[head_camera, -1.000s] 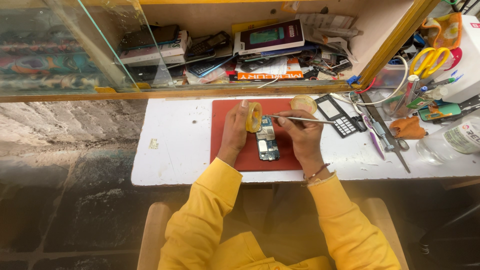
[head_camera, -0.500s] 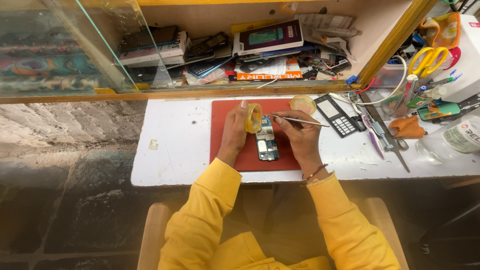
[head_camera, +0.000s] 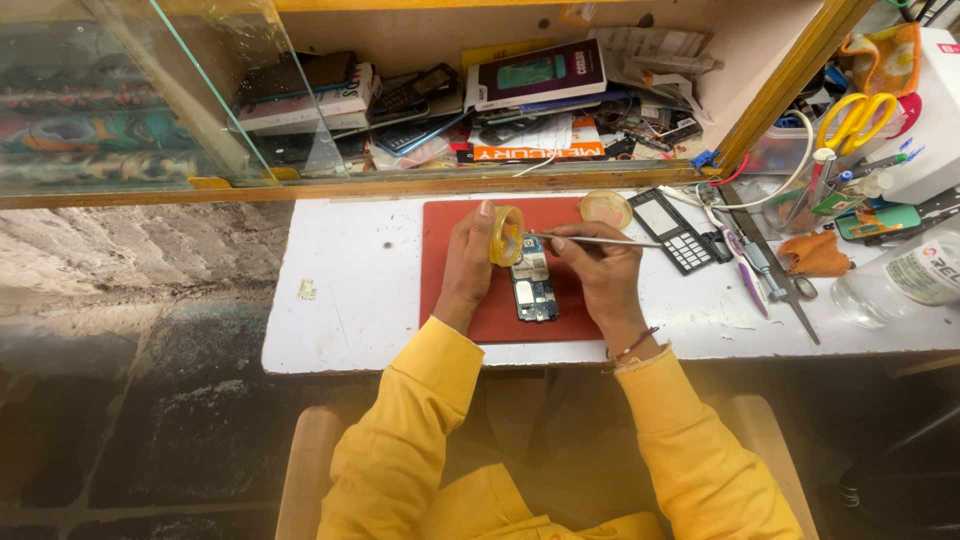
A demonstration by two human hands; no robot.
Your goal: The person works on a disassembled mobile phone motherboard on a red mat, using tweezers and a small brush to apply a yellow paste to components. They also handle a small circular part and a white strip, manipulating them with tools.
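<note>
- I see a white surface (head_camera: 360, 300) running left to right, with a glass-fronted shelf (head_camera: 400, 110) of boxes and old handsets along its far edge.
- A red mat (head_camera: 500, 320) lies in the middle of the surface, and both hands work over it.
- My left hand (head_camera: 468, 262) rests on the mat's left part, its fingers (head_camera: 487, 212) pinching a small yellow tub (head_camera: 505, 236) tilted on its side, just far of the board.
- My right hand (head_camera: 598, 275) sits on the mat's right part; its fingers (head_camera: 560, 243) are pressed together around thin metal tweezers (head_camera: 600, 241), whose tip reaches left into the tub's mouth.
- A bare phone circuit board (head_camera: 532, 287) lies flat on the mat between the hands, touching neither that I can tell.
- A round lid (head_camera: 606, 208) sits at the mat's far right corner, a black keypad (head_camera: 668, 230) just right of it.
- I judge the step to be picking up paste from the tub; the next move calls for a steady carry down to the board without smearing.
</note>
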